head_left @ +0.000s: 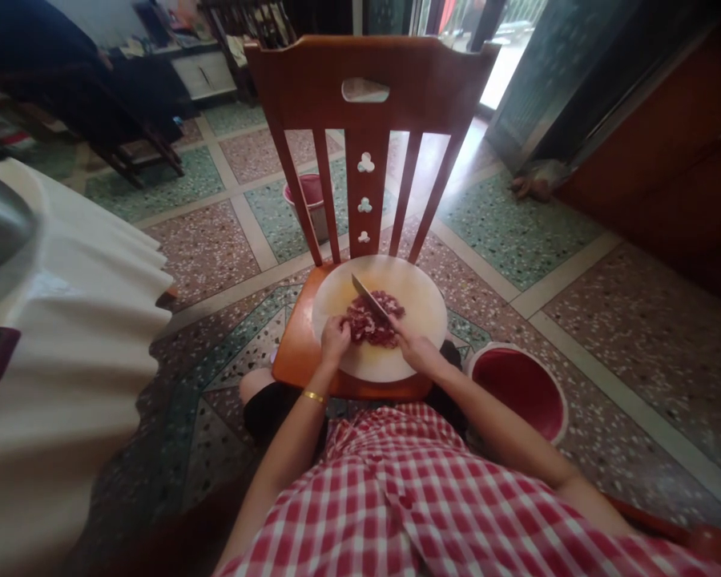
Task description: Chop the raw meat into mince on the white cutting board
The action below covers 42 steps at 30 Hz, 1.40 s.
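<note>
A round white cutting board lies on the seat of a wooden chair, with a pile of chopped red meat in its middle. My right hand grips the handle of a knife, whose blade slants up to the left across the meat. At the pile's left edge, my left hand has its fingers curled together on some of the meat. The exact pieces between those fingers are too small to make out.
The tall back of the chair rises beyond the board. A red-lined bucket stands at the right, and a smaller bin behind the chair. A table with a pale cloth is on the left. A person in dark clothing is at the far left.
</note>
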Available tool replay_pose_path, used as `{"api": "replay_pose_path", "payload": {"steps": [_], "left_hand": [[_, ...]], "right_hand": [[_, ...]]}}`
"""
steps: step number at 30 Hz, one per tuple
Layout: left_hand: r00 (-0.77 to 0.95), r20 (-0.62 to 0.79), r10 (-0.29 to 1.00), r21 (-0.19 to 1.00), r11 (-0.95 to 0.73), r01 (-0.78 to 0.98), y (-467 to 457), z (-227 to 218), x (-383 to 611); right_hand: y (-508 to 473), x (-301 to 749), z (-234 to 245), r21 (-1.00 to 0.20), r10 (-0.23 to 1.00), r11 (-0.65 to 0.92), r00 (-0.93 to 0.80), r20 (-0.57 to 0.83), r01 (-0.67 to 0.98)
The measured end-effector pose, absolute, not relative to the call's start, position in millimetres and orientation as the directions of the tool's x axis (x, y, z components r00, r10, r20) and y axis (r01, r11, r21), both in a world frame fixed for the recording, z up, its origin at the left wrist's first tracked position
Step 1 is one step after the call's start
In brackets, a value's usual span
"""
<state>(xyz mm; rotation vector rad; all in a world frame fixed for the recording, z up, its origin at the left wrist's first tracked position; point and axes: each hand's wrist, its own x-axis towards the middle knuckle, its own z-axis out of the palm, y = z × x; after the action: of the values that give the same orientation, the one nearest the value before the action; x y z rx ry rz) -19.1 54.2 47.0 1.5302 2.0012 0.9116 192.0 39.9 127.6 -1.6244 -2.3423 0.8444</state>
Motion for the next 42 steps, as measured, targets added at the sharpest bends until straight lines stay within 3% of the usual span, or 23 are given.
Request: {"api": "replay_pose_path", "payload": {"steps": [3, 5, 9, 10, 15, 21, 26, 32, 37, 42], "left_hand": [[-0.297, 0.057, 0.953, 0.734, 0.162, 0.660, 55.4, 45.2, -19.1], [-0.314, 0.063, 0.947, 0.725, 0.172, 0.667, 56.2, 44.4, -18.7], [-0.304, 0.054, 0.951, 0.711, 0.177, 0.680, 56.4, 43.9, -19.4], [-0.302, 0.054, 0.952, 0.711, 0.175, 0.681, 56.2, 43.5, -20.2], [-0.328, 0.032, 0.944, 0.725, 0.204, 0.658, 56.8, 39.9, -23.7], [-0.321, 0.029, 0.947, 0.724, 0.201, 0.660, 56.2, 39.3, -22.2], [-0.340, -0.012, 0.940, 0.723, 0.243, 0.646, 57.0, 34.7, -23.0], [-0.321, -0.039, 0.946, 0.721, 0.249, 0.647, 57.0, 37.8, -21.1], [-0.325, -0.050, 0.944, 0.715, 0.261, 0.648, 56.6, 36.7, -21.0], [-0.294, -0.037, 0.955, 0.716, 0.230, 0.659, 55.3, 34.8, -18.6]], "right_hand": [[39.9, 191.3, 142.2, -0.594, 0.919, 0.330, -0.392, 0.027, 0.733], [38.4, 189.7, 144.4, -0.591, 0.924, 0.344, -0.376, 0.073, 0.729], [35.8, 189.0, 131.8, -0.538, 0.906, 0.237, -0.384, -0.180, 0.809], [35.9, 189.6, 131.1, -0.545, 0.902, 0.231, -0.387, -0.189, 0.806], [38.8, 191.5, 139.9, -0.611, 0.938, 0.313, -0.336, 0.080, 0.728], [39.0, 194.1, 121.1, -0.568, 0.935, 0.197, -0.328, -0.138, 0.799], [35.5, 191.2, 134.1, -0.576, 0.945, 0.279, -0.326, 0.023, 0.768], [35.1, 192.9, 127.7, -0.498, 0.923, 0.223, -0.346, -0.168, 0.838], [37.8, 193.3, 144.3, -0.546, 0.936, 0.339, -0.335, 0.110, 0.766], [38.2, 192.4, 126.4, -0.462, 0.923, 0.251, -0.354, -0.150, 0.851]]}}
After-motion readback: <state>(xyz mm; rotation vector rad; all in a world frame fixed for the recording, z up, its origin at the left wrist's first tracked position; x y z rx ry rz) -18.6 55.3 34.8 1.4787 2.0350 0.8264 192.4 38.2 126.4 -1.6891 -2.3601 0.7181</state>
